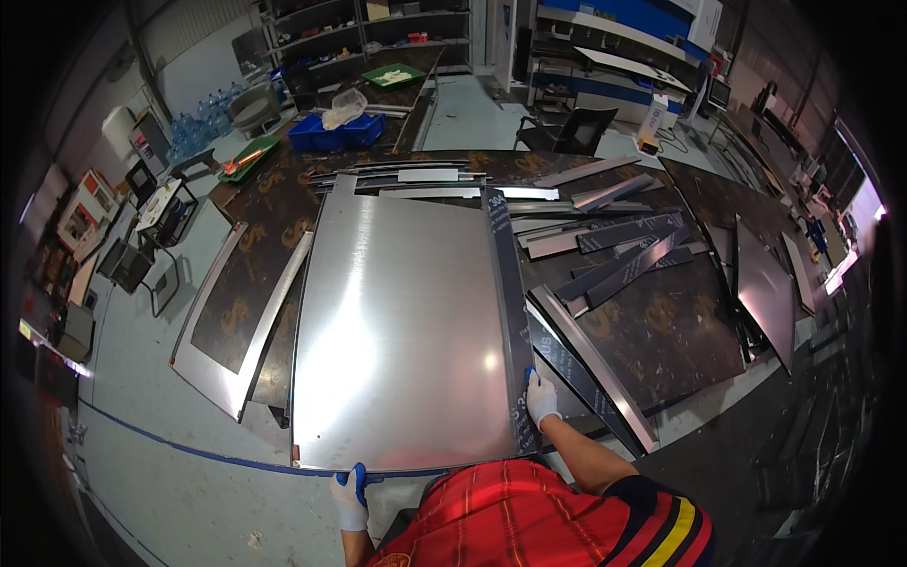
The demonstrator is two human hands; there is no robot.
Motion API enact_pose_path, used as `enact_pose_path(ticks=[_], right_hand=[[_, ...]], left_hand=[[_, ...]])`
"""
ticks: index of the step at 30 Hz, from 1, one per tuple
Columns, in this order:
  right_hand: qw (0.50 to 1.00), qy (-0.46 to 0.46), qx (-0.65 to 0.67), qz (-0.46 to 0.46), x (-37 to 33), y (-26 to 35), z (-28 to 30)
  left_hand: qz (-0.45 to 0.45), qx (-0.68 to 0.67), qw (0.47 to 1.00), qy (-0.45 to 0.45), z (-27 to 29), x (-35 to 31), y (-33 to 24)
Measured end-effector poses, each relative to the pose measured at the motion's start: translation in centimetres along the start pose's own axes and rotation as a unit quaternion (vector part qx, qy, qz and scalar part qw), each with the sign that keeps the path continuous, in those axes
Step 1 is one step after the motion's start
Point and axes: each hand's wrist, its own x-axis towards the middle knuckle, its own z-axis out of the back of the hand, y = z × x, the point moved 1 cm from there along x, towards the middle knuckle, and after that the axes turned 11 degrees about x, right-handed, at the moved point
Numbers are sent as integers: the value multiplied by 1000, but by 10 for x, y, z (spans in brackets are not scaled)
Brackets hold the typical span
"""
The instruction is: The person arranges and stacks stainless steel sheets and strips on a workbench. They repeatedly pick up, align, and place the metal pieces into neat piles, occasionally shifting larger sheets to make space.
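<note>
Frame: a U-shaped metal frame [219, 382] lies at the left edge of the worktop [685, 331].
Green tray: the near tray [255, 156] sits beyond the worktop's far left corner, something orange on it.
Sheet: a large bright steel sheet [406, 312] lies flat left of the worktop's middle, reaching from near the far edge to the near edge.
Left hand: the gloved left hand [351, 491] holds the sheet's near edge, toward its left corner, fingers bent narrow.
Blue bin: a bin [335, 134] stands past the far edge, clear plastic on top.
Dark band: a printed dark band [510, 312] runs along the sheet's right side; joined or separate, I cannot tell.
Right hand: the gloved right hand [541, 397] has its fingers curled at the band's outer edge; whether they grip, I cannot tell.
Strips: metal strips [635, 269] lie crisscrossed toward the far right corner.
Panel: a shiny panel [765, 288] leans by the right edge.
</note>
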Motion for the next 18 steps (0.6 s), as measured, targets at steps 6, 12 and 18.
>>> enact_pose_path(ticks=[6,12,18], right_hand=[[996,37,-32,-77,0,6,9],[998,37,-36,-47,-5,20,17],[998,1,-55,0,2,9,15]], left_hand=[[32,-102,994,23,-8,4,10],[123,-168,978,13,-15,36,70],[153,-187,970,-11,-26,50,111]])
